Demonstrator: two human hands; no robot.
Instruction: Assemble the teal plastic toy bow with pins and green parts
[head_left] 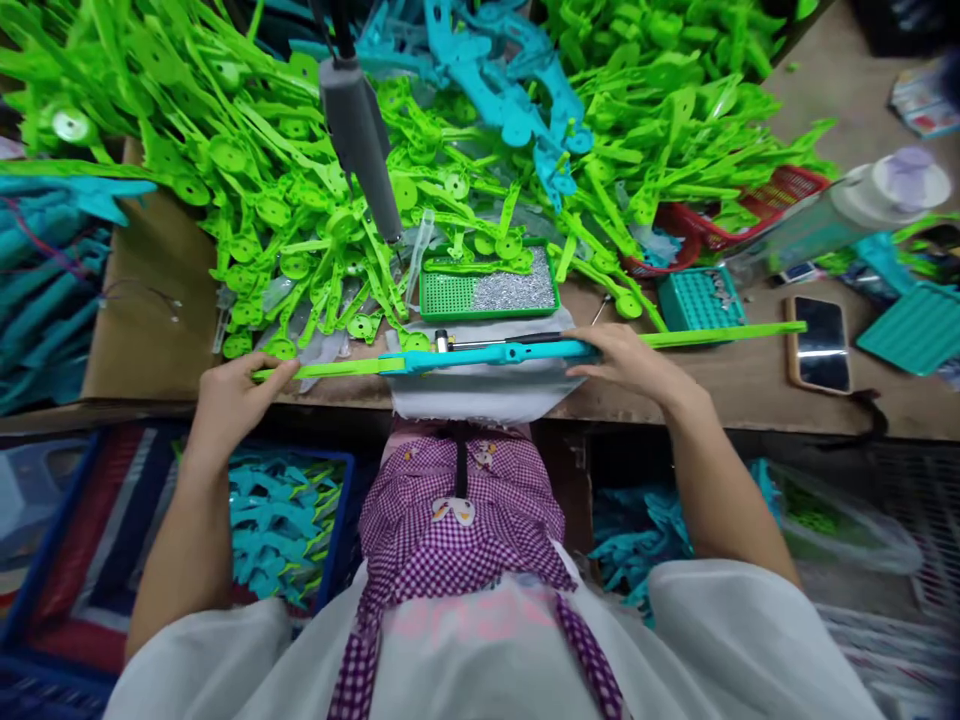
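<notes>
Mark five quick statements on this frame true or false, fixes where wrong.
1. The left hand holds a green end of the long part. True.
2. The right hand is off the long part. False: it grips it too.
3. A gray power driver hangs over the green pieces. True.
4. The phone lies left of the green tray. False: it lies to the right of it.
5. The long part is blue along its whole length. False: its middle is blue, both ends green.
</notes>
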